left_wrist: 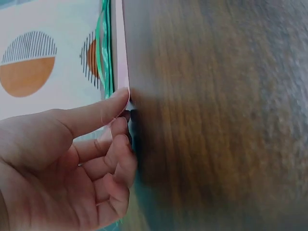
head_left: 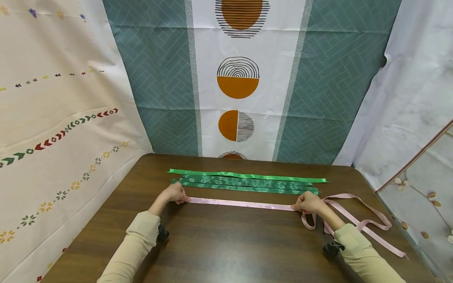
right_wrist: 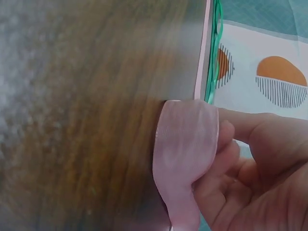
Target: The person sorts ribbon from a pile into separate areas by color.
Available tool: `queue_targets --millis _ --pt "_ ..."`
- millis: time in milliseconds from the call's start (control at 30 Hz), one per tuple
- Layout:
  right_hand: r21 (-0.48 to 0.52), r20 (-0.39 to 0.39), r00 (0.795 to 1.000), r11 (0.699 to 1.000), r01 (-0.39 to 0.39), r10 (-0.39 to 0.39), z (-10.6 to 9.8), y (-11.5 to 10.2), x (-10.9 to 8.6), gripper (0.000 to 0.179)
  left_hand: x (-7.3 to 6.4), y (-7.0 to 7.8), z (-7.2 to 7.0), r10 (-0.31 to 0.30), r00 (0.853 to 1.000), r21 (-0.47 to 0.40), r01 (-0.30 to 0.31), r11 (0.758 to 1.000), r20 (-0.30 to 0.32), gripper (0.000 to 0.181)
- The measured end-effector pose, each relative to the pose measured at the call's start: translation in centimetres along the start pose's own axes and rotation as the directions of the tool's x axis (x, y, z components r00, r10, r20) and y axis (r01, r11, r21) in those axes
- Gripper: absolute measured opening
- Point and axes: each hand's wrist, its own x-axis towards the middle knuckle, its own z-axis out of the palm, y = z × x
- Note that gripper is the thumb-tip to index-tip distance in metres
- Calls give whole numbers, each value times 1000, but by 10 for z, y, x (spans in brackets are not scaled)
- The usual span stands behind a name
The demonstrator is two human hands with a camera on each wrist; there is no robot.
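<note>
A pink ribbon (head_left: pixel 240 203) stretches straight between both hands, just in front of the green ribbons. My left hand (head_left: pixel 175 193) pinches its left end; in the left wrist view the thumb lies over the ribbon's tip. At the other side my right hand (head_left: pixel 308 203) pinches the ribbon between thumb and fingers. In the right wrist view a wide pink ribbon loop (right_wrist: pixel 186 139) hangs beside that hand. Behind lie several dark green ribbon strips (head_left: pixel 244 182), with a brighter green ribbon (head_left: pixel 247 175) along their far side.
The loose length of pink ribbon (head_left: pixel 376 235) curls over the right side of the brown wooden table (head_left: pixel 240 243). Patterned cloths hang around it: a teal and white curtain (head_left: pixel 237 94) behind, an embroidered cream cloth (head_left: pixel 63 157) left, a marbled sheet (head_left: pixel 400 98) right.
</note>
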Motion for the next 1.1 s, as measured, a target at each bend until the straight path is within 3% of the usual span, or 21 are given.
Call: queue_targets --millis 233,400,567,700,833,967,1100 --pt "-107 -60 998 993 -42 36 -5 0 -2 28 -3 -2 -6 -134 991 -17 134 991 -14 38" --pt "-139 -80 995 988 -65 54 -8 3 -4 28 -6 -8 -11 -173 984 -46 171 984 -41 39" --pt "-94 -75 996 994 -56 49 -9 8 -4 26 -8 -13 -13 -162 986 -71 159 985 -45 35" --pt "31 -42 999 999 -32 33 -11 6 -6 24 -10 -13 -14 -135 989 -100 129 987 -61 29" --pt "159 -41 999 987 1 6 -12 1 -8 25 -13 -9 -14 -88 989 -92 77 993 -116 31" --pt "168 -80 997 985 31 -18 -14 -5 -9 26 -16 -3 -15 -25 984 -70 13 997 -175 34" --pt "140 -109 993 989 53 -38 -16 -10 -11 26 -18 3 -15 -15 982 -77 0 997 -188 33"
